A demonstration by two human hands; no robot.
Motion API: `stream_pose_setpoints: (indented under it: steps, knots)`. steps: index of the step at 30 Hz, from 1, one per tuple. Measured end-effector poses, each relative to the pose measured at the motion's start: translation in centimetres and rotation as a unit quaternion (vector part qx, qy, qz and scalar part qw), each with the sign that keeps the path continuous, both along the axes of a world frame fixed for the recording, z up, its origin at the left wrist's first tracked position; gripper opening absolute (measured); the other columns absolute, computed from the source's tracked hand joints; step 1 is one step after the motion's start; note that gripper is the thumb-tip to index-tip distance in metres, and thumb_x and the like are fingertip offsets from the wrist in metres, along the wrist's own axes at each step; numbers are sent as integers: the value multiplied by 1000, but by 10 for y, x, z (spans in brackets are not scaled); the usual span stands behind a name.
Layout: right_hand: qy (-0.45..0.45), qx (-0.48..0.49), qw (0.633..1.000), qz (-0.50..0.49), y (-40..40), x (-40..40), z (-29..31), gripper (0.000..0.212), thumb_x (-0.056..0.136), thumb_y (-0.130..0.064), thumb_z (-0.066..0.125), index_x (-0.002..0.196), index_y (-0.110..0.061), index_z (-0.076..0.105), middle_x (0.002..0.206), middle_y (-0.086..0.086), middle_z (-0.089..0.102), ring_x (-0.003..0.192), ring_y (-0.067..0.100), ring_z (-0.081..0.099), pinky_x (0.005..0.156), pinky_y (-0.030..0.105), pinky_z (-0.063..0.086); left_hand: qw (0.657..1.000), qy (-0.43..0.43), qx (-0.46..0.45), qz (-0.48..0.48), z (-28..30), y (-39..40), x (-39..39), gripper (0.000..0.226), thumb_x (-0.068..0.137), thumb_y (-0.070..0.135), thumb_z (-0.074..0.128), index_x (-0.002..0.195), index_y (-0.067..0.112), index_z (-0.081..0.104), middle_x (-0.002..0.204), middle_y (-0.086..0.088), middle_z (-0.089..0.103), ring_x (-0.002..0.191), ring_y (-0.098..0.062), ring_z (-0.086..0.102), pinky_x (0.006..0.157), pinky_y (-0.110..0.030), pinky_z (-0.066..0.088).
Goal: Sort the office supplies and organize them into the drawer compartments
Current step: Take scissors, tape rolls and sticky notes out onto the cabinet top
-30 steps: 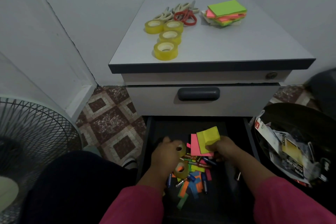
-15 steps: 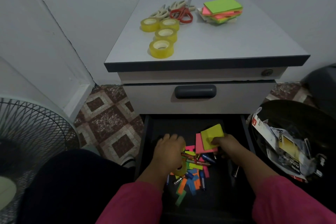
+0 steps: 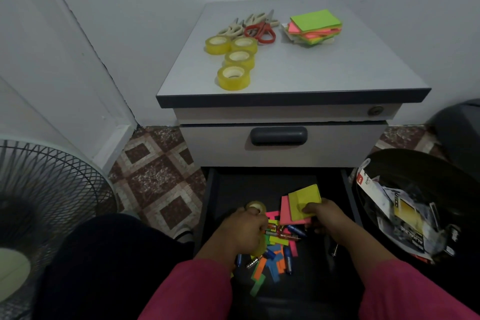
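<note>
The bottom drawer [image 3: 210, 205] of the grey cabinet stands pulled out, dark inside. In it lies a heap of coloured paper strips, pens and batteries [image 3: 275, 254]. My left hand [image 3: 242, 232] grips yellow tape rolls, one roll [image 3: 255, 207] showing above the fingers and another below the palm. My right hand [image 3: 324, 218] pinches a yellow sticky pad [image 3: 304, 199] stacked on a pink pad [image 3: 285, 212], lifted above the heap.
On the cabinet top [image 3: 337, 70] lie several yellow tape rolls [image 3: 233, 76], scissors [image 3: 257, 28] and a stack of sticky pads [image 3: 314, 27]. A black bin [image 3: 389, 163] full of packaging stands to the right, a fan [image 3: 49, 189] to the left. The middle drawer [image 3: 279, 135] is closed.
My left hand has shifted left and up, bringing a tape roll into view above its fingers. My right hand keeps hold of the yellow and pink pads, moved slightly right.
</note>
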State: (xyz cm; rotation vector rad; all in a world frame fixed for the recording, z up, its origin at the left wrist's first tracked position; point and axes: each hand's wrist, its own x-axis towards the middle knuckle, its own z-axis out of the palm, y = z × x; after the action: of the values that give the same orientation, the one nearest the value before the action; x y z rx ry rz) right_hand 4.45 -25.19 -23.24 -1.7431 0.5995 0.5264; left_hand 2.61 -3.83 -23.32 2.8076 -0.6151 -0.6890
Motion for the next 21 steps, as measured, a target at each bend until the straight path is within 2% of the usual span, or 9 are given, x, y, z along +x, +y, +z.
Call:
stream_pose_setpoints:
  steps: [3, 7, 10, 14, 16, 17, 19, 21]
  knots:
    - [0, 9, 1000, -3, 0, -3, 1, 11, 89, -7, 55, 99, -8, 53, 78, 14, 58, 59, 23, 54, 55, 26, 37, 996, -40, 61, -52, 1, 0, -2, 37, 88, 15, 58, 125, 14, 54, 133, -9, 45, 118, -31, 44, 90, -39, 43]
    - [-2, 38, 999, -6, 2, -10, 10, 12, 89, -6, 57, 99, -11, 54, 81, 13, 61, 64, 23, 56, 57, 27, 38, 995, -82, 49, -33, 10, -4, -1, 34, 90, 16, 54, 124, 12, 47, 128, -11, 50, 114, -30, 46, 85, -35, 40]
    - [-29, 74, 997, -13, 3, -15, 24, 11, 88, -3, 58, 94, -11, 56, 81, 13, 60, 66, 22, 55, 57, 28, 37, 993, -115, -4, 11, 26, -7, 1, 26, 95, 20, 44, 120, 12, 48, 123, -10, 53, 112, -28, 46, 84, -35, 40]
    - [-88, 110, 990, -32, 7, -16, 54, 7, 87, -2, 54, 85, -8, 54, 75, 11, 53, 63, 22, 51, 56, 29, 35, 982, -145, -104, 56, 58, -4, 1, 23, 93, 24, 49, 114, 15, 50, 114, -5, 55, 107, -24, 47, 79, -33, 39]
    - [-116, 133, 983, -50, 10, -15, 72, 12, 87, -1, 49, 80, -10, 49, 70, 10, 46, 61, 23, 48, 55, 29, 34, 968, -177, -166, 66, 76, -1, 0, 9, 91, 23, 51, 98, 21, 46, 99, 2, 52, 98, -20, 47, 72, -32, 35]
    - [-132, 146, 979, -55, 11, -16, 83, 13, 87, -1, 48, 79, -11, 48, 68, 9, 46, 60, 23, 48, 54, 30, 34, 960, -195, -189, 72, 86, 0, -2, 9, 91, 24, 52, 93, 24, 43, 92, 6, 48, 93, -18, 46, 70, -32, 34]
    - [-175, 163, 969, -57, 13, -22, 107, 9, 84, -4, 53, 79, -10, 49, 67, 9, 49, 61, 23, 50, 55, 31, 36, 940, -236, -233, 84, 103, 4, -5, 10, 92, 26, 53, 90, 25, 44, 84, 11, 44, 85, -13, 45, 69, -31, 36]
    - [-218, 180, 958, -51, 16, -28, 134, 12, 72, -14, 61, 80, -10, 52, 70, 10, 51, 66, 23, 51, 56, 32, 38, 914, -273, -283, 104, 125, 5, -9, 6, 91, 28, 54, 91, 25, 48, 80, 12, 45, 80, -9, 44, 68, -28, 38]
